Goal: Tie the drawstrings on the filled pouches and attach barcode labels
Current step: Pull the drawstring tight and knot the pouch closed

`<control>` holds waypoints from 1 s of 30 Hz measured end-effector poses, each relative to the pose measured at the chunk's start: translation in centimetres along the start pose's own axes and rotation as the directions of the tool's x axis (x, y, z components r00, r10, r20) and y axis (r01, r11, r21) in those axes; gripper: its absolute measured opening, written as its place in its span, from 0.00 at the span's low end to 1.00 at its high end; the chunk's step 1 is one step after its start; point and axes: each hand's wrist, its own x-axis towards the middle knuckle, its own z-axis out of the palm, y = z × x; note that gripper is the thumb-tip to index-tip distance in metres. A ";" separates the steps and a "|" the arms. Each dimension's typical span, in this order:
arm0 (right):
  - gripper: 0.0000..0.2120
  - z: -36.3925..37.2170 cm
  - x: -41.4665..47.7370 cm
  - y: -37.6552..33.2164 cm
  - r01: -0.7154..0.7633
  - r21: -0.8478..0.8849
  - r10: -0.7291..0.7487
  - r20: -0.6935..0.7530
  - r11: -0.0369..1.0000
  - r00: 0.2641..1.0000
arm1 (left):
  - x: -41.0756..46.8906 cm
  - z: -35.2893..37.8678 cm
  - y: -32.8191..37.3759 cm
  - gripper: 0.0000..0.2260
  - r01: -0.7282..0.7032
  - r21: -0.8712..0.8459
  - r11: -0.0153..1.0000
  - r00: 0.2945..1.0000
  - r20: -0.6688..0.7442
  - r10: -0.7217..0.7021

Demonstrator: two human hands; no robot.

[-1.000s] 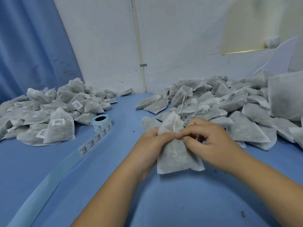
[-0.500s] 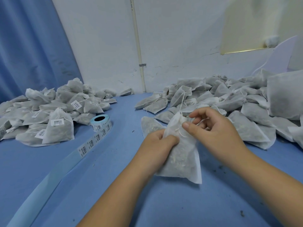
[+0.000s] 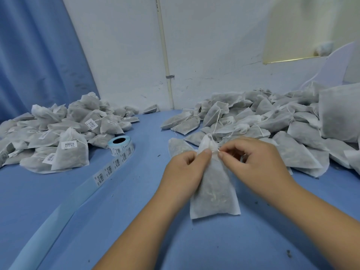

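Observation:
A filled white mesh pouch (image 3: pixel 213 190) stands upright on the blue table, its bottom edge resting on the surface. My left hand (image 3: pixel 185 168) pinches the gathered neck of the pouch from the left. From the right, my right hand (image 3: pixel 251 162) pinches the thin white drawstring (image 3: pixel 214 148) at the same neck. Both thumbs nearly meet there. A blue roll of barcode labels (image 3: pixel 121 146) sits to the left, with its label strip (image 3: pixel 109 170) trailing toward me.
A pile of labelled pouches (image 3: pixel 58 133) lies at the left. A larger heap of unlabelled pouches (image 3: pixel 263 121) with loose strings fills the right. Empty backing tape (image 3: pixel 48 227) runs to the lower left. A white wall and a blue curtain stand behind.
The pouch was tilted and lifted half a second ago; it now stands straighter with its bottom on the table. Both hands have come back together at its neck.

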 end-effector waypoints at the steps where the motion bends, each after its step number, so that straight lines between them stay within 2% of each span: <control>1: 0.06 0.0 0.0 -0.1 0.002 0.008 -0.002 -0.008 1.000 1.000 | 0.1 0.0 0.0 0.17 -0.008 0.014 1.000 1.000 -0.018 0.009; 6: 0.07 0.0 -0.2 -0.8 0.080 -0.026 -0.081 -0.022 0.996 0.996 | 0.2 -0.1 -0.2 0.19 -0.019 0.066 0.998 0.994 -0.109 0.026; 11: 0.05 0.7 -1.1 -1.8 0.227 -0.125 -0.224 0.036 0.966 0.974 | 0.0 0.0 -0.2 0.23 -0.056 0.118 0.991 0.988 -0.134 0.072; 13: 0.05 0.8 -1.3 -2.0 0.243 -0.142 -0.238 0.049 0.960 0.970 | -0.1 0.0 -0.2 0.22 -0.059 0.102 0.993 0.989 -0.132 0.072; 19: 0.07 0.6 -1.3 -2.1 0.235 -0.146 -0.224 0.084 0.961 0.971 | -0.1 0.2 0.0 0.22 -0.068 0.036 0.997 0.997 -0.038 0.069; 24: 0.09 0.3 -1.2 -2.2 0.230 -0.213 -0.208 0.122 0.950 0.971 | -0.2 0.3 0.0 0.20 -0.048 -0.014 0.999 0.999 0.021 0.048; 27: 0.09 0.0 -1.0 -2.4 0.279 -0.250 -0.247 0.151 0.927 0.957 | 0.0 0.0 0.0 0.18 0.014 -0.089 0.996 0.999 0.042 -0.011; 30: 0.12 -0.3 -0.9 -2.6 0.296 -0.263 -0.260 0.162 0.918 0.952 | 0.3 -0.2 0.0 0.13 0.104 -0.225 0.969 0.989 0.124 -0.077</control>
